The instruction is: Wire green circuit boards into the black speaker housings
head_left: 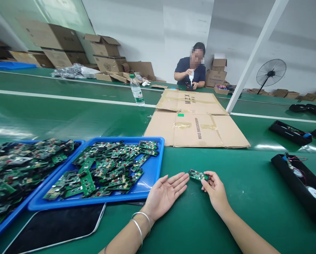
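Note:
Between thumb and fingers, my right hand (214, 190) pinches one end of a small green circuit board (197, 175), held just above the green table (189, 222). My left hand (166, 194) lies palm up beside it, fingers stretched out, with the fingertips close to the board's other end. Whether those fingertips touch the board I cannot tell. Left of my left hand is a blue tray (161, 155) heaped with similar circuit boards (112, 167). A second blue tray (4, 229), also full of boards (20, 169), stands at the far left.
A dark tablet-like device (59, 225) lies partly under the tray. Flattened cardboard (171, 130) and a water bottle (137, 92) are ahead. Black speaker housings (303, 187) with wires sit at right. Across the table a person (181, 68) holds a white bottle (191, 76) over a dark part.

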### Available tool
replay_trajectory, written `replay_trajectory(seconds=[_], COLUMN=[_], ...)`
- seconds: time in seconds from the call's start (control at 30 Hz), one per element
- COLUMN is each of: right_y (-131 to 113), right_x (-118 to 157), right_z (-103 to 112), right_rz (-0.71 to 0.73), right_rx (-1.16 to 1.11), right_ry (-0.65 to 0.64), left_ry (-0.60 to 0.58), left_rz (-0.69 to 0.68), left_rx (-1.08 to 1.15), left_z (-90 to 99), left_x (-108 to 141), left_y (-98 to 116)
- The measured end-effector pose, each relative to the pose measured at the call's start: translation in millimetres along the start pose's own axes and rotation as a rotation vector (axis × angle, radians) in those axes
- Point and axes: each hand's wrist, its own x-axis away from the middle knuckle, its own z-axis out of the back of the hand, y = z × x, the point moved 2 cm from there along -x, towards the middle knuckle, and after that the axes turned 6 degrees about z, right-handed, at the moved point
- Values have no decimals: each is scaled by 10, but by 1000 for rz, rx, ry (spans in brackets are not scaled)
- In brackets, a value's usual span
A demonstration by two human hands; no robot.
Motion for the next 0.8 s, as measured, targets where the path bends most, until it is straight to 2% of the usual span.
replay_trajectory(seconds=[0.33, 0.53, 0.8], right_y=[15, 18, 19], right_x=[-1, 3, 3], right_z=[0, -1, -6], right_rz=[9, 13, 16], right_rx=[23, 37, 61], right_ry=[-5, -3, -21], left_ry=[-44, -127, -134], left_rz=[-9, -31, -74], left_rx=[25, 30, 32], left_z=[13, 64, 106], left_x=[1, -23, -21], left_y=[5, 11, 10])
